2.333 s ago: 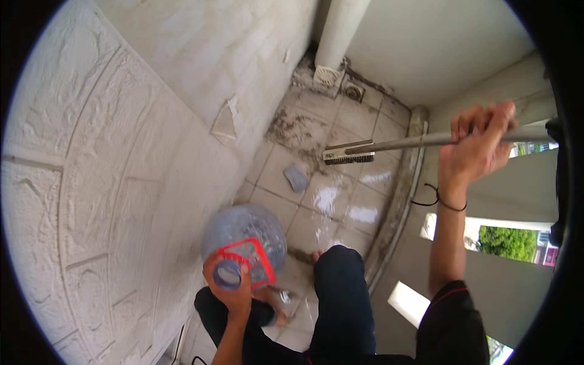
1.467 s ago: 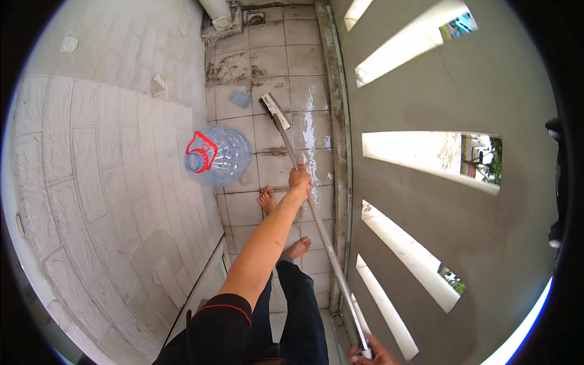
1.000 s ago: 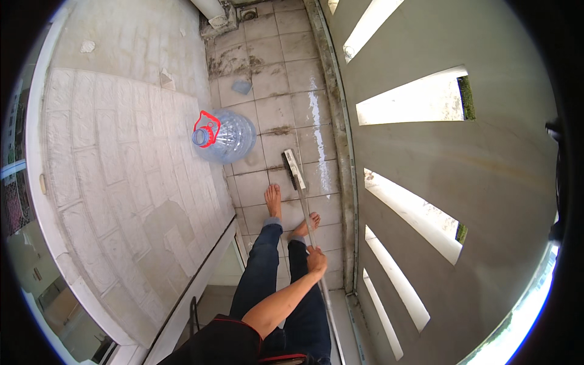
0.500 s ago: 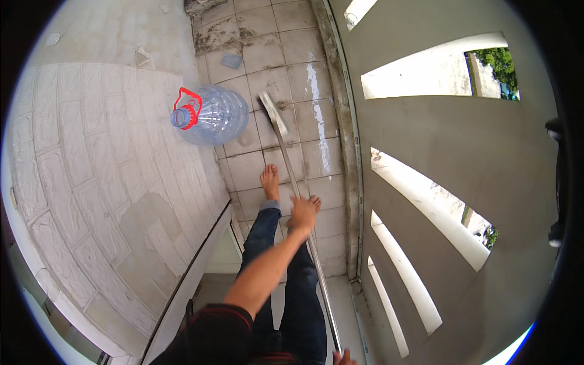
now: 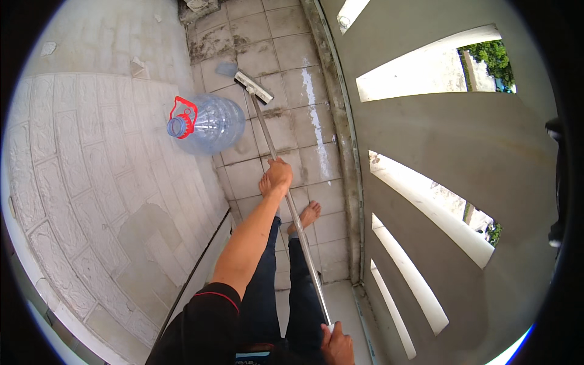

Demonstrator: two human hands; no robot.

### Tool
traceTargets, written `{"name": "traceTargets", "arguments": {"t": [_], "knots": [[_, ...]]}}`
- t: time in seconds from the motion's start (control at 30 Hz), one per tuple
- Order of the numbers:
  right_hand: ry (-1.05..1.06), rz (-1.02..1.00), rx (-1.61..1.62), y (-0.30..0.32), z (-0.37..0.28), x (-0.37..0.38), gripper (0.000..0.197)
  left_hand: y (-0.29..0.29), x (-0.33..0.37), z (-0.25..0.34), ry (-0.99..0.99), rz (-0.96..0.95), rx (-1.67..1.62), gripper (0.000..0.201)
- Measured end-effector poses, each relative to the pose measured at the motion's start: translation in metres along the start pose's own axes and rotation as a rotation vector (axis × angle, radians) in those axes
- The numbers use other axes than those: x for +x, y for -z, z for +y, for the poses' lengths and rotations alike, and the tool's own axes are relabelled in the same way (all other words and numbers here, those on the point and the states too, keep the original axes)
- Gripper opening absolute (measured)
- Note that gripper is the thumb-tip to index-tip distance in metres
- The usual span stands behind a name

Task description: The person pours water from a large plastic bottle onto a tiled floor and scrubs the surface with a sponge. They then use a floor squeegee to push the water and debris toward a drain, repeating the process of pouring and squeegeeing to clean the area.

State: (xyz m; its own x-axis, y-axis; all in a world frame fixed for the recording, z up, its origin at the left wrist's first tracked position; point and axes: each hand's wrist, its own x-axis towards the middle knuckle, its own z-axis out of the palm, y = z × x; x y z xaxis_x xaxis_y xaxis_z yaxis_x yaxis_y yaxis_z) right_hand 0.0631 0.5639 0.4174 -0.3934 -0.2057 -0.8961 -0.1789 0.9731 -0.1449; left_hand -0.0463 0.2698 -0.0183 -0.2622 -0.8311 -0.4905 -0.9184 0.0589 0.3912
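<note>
My left hand (image 5: pixel 278 175) is wrapped around the metal pole of a long-handled floor brush (image 5: pixel 302 234), partway down its length. Lower in the view, my right hand (image 5: pixel 337 347) grips the pole's top end close to my body. The brush's white, dark-edged head (image 5: pixel 254 87) lies slantwise on the tiled floor (image 5: pixel 292 131), ahead of my feet. Whether its edge has bristles or a rubber blade is too small to tell. Left of the pole is a big clear-blue plastic water bottle (image 5: pixel 216 125) with a red handle, its neck pointing left.
A small light-blue piece (image 5: pixel 226 69) lies beside the brush head. The white brick-pattern wall (image 5: pixel 91 164) rises on my left, and a grey wall with slanted openings (image 5: pixel 420 134) on my right. Dark stains and a whitish streak (image 5: pixel 311 103) mark the tiles. My bare feet (image 5: pixel 310 214) stand below.
The brush head has moved forward and left, up to the light-blue piece, and turned. My left hand has moved forward and left with the pole. My right hand has come further into view.
</note>
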Motion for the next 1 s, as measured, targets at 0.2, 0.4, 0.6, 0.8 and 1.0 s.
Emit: {"name": "traceTargets", "arguments": {"t": [0.2,0.4,0.6,0.8,1.0], "knots": [[-0.648,-0.292,0.124,0.005,0.039,-0.132,0.056,-0.026,-0.126,-0.031,0.263,-0.359,-0.142,0.046],[-0.235,-0.062,0.309,0.009,-0.006,-0.009,0.033,0.008,-0.024,0.050,0.018,-0.246,-0.016,0.041],[-0.115,0.064,0.202,0.022,-0.023,0.058,0.033,-0.013,0.064,0.080,0.158,-0.266,-0.211,0.043],[-0.230,-0.125,0.158,0.027,0.018,-0.112,0.041,-0.044,-0.134,-0.019,0.170,-0.392,0.080,0.042],[-0.081,0.096,0.333,0.043,-0.035,0.062,0.035,-0.036,0.057,0.085,-0.099,-0.214,-0.042,0.044]]}}
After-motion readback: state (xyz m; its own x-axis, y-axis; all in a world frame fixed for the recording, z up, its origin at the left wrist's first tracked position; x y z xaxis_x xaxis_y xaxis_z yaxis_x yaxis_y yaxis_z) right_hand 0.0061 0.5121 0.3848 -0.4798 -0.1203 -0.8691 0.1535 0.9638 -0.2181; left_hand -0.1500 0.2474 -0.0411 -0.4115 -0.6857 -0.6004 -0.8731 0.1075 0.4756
